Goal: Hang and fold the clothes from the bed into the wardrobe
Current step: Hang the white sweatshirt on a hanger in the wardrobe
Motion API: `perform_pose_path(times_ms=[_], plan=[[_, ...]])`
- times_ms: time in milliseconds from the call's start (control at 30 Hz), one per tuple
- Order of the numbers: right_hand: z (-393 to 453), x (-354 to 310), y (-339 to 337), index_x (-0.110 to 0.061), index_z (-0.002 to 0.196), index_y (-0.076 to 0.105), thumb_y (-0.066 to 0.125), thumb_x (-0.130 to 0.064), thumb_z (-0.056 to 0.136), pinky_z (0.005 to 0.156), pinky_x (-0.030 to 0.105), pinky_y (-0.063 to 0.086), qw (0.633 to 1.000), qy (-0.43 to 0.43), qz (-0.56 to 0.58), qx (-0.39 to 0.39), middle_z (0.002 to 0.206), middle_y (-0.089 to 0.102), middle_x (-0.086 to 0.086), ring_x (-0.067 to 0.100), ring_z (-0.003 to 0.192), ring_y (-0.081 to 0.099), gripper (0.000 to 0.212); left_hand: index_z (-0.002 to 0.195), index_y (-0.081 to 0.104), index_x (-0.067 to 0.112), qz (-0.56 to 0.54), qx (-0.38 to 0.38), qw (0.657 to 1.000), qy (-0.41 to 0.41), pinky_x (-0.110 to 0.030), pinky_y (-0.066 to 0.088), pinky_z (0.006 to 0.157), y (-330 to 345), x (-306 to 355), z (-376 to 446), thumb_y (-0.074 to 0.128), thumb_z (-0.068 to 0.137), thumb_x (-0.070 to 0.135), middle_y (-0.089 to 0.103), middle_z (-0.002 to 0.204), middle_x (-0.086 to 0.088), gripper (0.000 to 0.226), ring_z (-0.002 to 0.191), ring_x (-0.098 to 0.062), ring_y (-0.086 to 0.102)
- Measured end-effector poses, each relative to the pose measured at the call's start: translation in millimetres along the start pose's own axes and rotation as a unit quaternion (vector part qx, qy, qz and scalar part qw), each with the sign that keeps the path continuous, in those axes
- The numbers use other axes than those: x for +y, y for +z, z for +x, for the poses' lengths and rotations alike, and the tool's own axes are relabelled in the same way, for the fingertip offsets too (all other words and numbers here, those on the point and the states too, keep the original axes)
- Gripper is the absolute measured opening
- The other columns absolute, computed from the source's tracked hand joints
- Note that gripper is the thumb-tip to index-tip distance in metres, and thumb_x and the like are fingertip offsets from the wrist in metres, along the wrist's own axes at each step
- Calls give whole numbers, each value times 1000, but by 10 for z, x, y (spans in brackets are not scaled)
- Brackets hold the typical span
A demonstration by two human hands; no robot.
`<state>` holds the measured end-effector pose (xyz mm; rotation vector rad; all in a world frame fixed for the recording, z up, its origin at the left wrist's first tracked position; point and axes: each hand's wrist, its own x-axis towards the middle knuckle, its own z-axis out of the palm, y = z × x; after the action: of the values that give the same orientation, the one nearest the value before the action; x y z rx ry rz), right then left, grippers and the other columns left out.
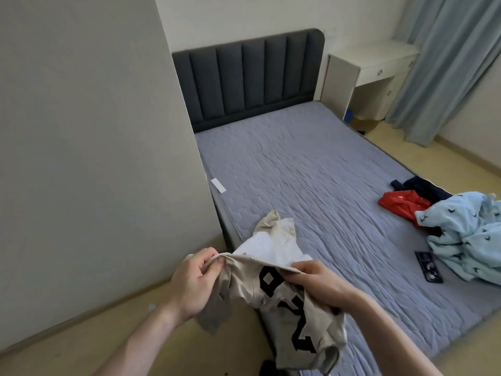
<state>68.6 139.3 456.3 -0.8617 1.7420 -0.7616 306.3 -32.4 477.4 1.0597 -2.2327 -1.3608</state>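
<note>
A beige garment [284, 299] with large black letters and a white lining hangs over the near left corner of the bed [311, 172]. My left hand [193, 280] pinches its edge on the left. My right hand [315, 284] grips the same edge on the right. At the bed's right side lie a light blue patterned garment [466, 234], a red garment [401, 203] and a dark navy garment [423, 187].
A dark phone [429, 266] lies on the mattress next to the blue garment. A dark padded headboard [249, 77] stands at the far end, a white desk [371, 71] and blue curtain [447, 63] beyond. A pale panel [95, 131] rises on the left.
</note>
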Motion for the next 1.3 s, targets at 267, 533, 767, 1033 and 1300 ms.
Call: perform_pose_path(times_ms=[267, 533, 767, 1033, 1300], plan=[[-514, 33, 1010, -39, 104, 70, 79, -44, 76, 87, 41, 62, 1000, -27, 2, -5, 104, 76, -7, 10, 94, 74, 29, 64, 31, 23, -148, 93, 982, 67, -36, 30, 60, -531, 327, -859, 47, 102, 45, 28, 63, 3, 47, 61, -14, 28], [-1199, -466, 1916, -25, 105, 77, 70, -28, 87, 89, 47, 61, 996, -87, 11, 1, 103, 79, 3, 22, 95, 77, 20, 64, 38, 12, -83, 171, 975, 116, -33, 39, 62, -1445, 199, -1811, 50, 100, 46, 39, 58, -7, 51, 58, -17, 41], [-1408, -1747, 2391, -4, 84, 72, 70, -26, 85, 76, 39, 50, 975, -206, 84, 4, 82, 70, 11, 25, 79, 65, 22, 70, 62, 15, 185, 216, 957, -51, -35, 48, 72, -2409, -668, -2315, 66, 97, 35, 66, 66, 2, 34, 72, -23, 63], [-1266, -2584, 3321, -9, 86, 71, 65, -15, 96, 65, 31, 56, 955, -217, 199, -30, 79, 74, 9, 23, 72, 71, 13, 95, 61, 31, 57, 284, 957, 2, -23, 53, 73, -2089, -706, -3793, 67, 87, 18, 64, 97, 10, 16, 88, -10, 63], [-1343, -3117, 4047, -4, 101, 70, 65, -14, 95, 56, 28, 58, 933, -178, 278, -144, 80, 75, 11, 22, 67, 74, 12, 108, 55, 41, 36, 245, 948, -201, -27, 54, 80, -1602, -1311, -4324, 83, 76, 39, 66, 102, 19, 42, 99, -8, 66]])
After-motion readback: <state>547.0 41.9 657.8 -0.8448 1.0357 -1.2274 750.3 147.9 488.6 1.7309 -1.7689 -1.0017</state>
